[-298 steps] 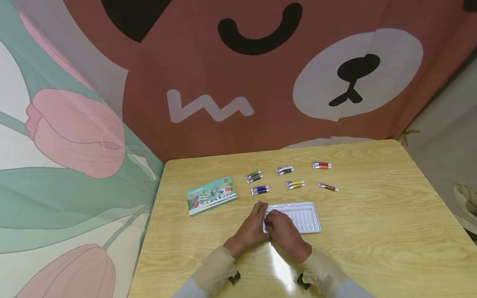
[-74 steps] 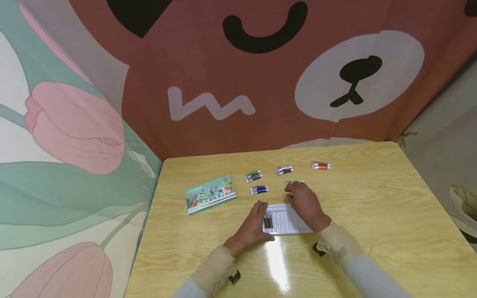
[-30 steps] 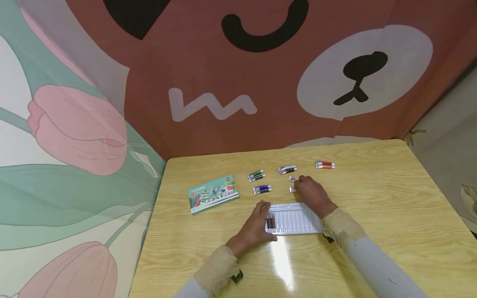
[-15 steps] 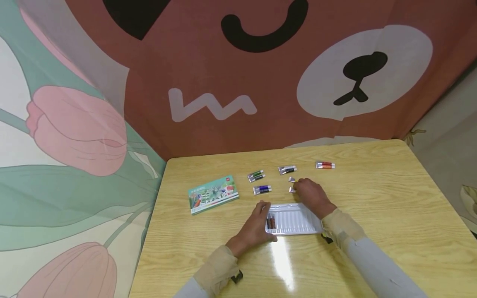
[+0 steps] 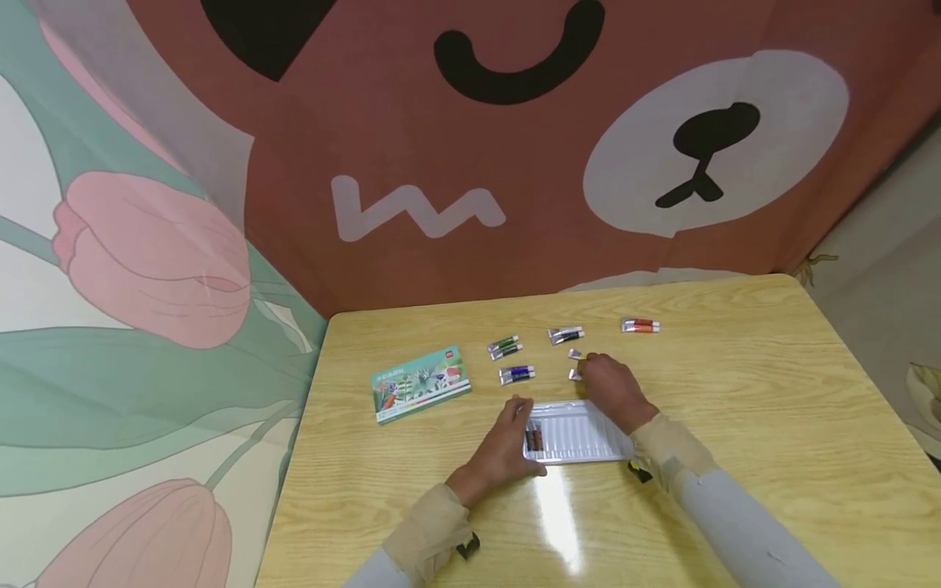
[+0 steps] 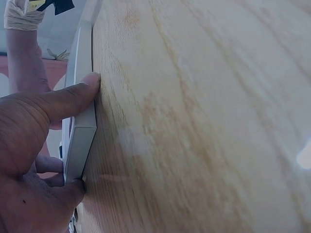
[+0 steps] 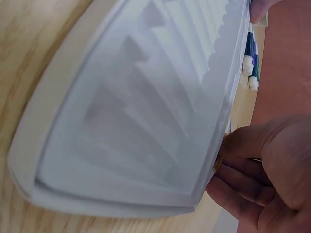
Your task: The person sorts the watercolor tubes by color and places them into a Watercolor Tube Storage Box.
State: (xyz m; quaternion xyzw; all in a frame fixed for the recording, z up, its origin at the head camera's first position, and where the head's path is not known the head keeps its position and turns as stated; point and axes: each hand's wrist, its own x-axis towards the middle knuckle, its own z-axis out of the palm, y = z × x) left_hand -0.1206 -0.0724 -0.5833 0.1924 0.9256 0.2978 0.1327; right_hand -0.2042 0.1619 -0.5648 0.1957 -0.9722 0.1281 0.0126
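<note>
My left hand (image 5: 503,447) grips the left end of a white plastic tray (image 5: 584,433), thumb and fingers at its edges. Two paint tubes (image 5: 534,438), one brown and one darker, lie in the leftmost slots of the tray. Just beyond the tray's far edge, my right hand (image 5: 617,388) is over a pair of yellow paint tubes, whose silver ends (image 5: 575,354) stick out on the left. In the right wrist view, a bit of an ochre paint tube (image 7: 217,163) shows between the thumb and curled fingers; most of it is hidden.
A green paint box (image 5: 421,384) lies left of the tray. Farther back are green tubes (image 5: 505,347), blue tubes (image 5: 518,374), a white and a black tube (image 5: 566,335), and red and orange tubes (image 5: 641,325). A patterned cloth (image 5: 441,269) hangs behind the wooden table (image 5: 772,408).
Ten seconds ago my right hand was over the tray's left end and a brown tube lay at the right. That tube's spot is now bare, and my right hand is at the yellow tubes.
</note>
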